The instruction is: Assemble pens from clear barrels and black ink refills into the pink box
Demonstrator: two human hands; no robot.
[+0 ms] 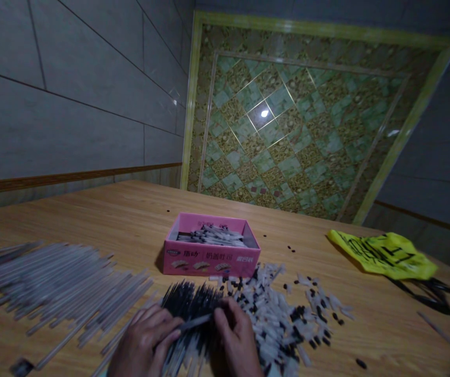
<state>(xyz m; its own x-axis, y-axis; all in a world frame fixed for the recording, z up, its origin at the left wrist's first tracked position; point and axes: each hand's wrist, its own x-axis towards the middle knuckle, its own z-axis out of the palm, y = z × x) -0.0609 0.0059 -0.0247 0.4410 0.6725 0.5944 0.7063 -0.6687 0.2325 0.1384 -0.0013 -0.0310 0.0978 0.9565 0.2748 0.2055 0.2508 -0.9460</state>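
Between my two hands runs a slim translucent tube (197, 321), tilted up slightly to the right. My left hand (144, 337) pinches its left end between thumb and fingers. At its right end my right hand (236, 332) has thumb and fingertips closed on it; a dark bit shows near the fingertips, too blurred to name. Under and behind both hands lies a pile of black-tipped refills (188, 296). Just beyond stands a pink box (209, 262) holding many thin pale pieces with dark ends (217, 236).
Many long clear tubes (60, 288) lie on the left of the wooden table (131, 209). Small white and black caps (276, 319) are heaped on the right. A yellow bag (385, 254) with black straps lies farther right. Walls stand behind.
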